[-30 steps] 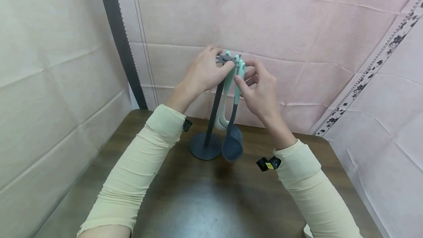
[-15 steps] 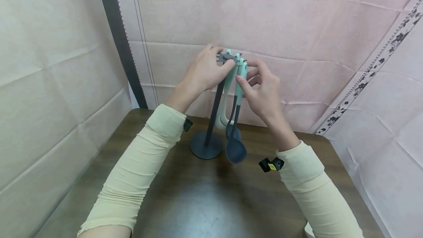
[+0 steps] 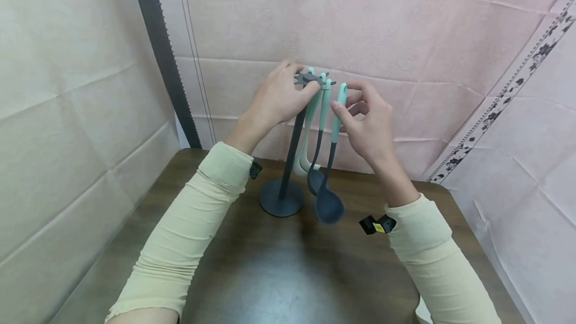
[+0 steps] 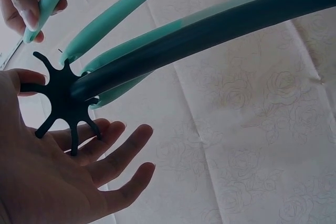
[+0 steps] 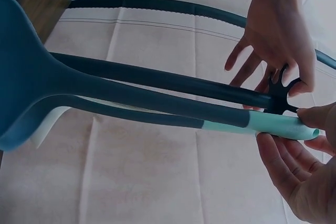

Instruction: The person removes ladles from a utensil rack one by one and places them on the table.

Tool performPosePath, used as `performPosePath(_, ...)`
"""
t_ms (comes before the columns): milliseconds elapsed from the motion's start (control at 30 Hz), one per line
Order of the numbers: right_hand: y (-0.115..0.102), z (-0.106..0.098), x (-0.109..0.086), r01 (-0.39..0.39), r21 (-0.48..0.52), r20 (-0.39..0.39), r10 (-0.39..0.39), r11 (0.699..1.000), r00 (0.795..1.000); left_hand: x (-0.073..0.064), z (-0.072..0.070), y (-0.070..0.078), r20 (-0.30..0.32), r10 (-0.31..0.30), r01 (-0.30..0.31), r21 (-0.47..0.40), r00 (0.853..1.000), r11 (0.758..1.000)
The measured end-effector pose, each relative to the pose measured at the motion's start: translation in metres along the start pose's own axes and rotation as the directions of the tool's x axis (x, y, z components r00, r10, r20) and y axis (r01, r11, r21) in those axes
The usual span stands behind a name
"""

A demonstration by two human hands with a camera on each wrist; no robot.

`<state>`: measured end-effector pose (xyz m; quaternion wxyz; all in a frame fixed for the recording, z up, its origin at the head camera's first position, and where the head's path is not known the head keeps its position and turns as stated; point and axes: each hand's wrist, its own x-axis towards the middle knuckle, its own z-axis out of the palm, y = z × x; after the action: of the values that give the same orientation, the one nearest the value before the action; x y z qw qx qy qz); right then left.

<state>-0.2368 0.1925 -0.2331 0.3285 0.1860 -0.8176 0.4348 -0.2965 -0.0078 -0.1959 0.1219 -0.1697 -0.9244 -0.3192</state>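
My left hand (image 3: 280,95) holds the star-shaped hook top (image 4: 63,95) of a dark utensil stand (image 3: 281,199), thumb on one side and fingers on the other. My right hand (image 3: 365,121) pinches the mint handle (image 5: 283,125) of a ladle (image 3: 329,206) with a dark blue bowl, between thumb and fingers. The ladle hangs bowl down, just right of the stand and apart from its hooks. On the hooks hang another dark-bowled utensil (image 3: 316,182) with a mint handle and a pale utensil (image 3: 303,161) with a curved lower end. The left wrist view shows several mint handles near the hooks.
The stand's round base sits on a brown wooden table (image 3: 270,274) near its back edge. Pale cloth walls (image 3: 382,29) rise behind and at both sides. A small white object (image 3: 422,311) shows partly beside the right sleeve at the bottom edge.
My right hand has drawn the ladle off to the right, away from the hooks, opening a gap between it and the utensil behind. My left hand has stayed on the stand's top.
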Motion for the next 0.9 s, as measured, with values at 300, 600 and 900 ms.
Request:
performPosePath(300, 0.0, -0.005, -0.002, 0.003, -0.022, -0.006, -0.003, 1.0, 1.0, 0.001, -0.001, 0.0, 0.009, 0.012, -0.012, 0.013, 1.0, 1.0)
performPosePath(600, 0.008, -0.01, -0.002, -0.021, -0.028, -0.005, 0.021, 0.999, 1.0, -0.001, -0.001, 0.001, 0.005, 0.003, -0.003, 0.025, 1.0, 1.0)
performPosePath(900, 0.02, -0.017, -0.002, -0.064, -0.027, -0.001, 0.064, 0.998, 0.998, 0.0, 0.0, 0.001, 0.006, 0.003, -0.003, 0.023, 1.0, 1.0)
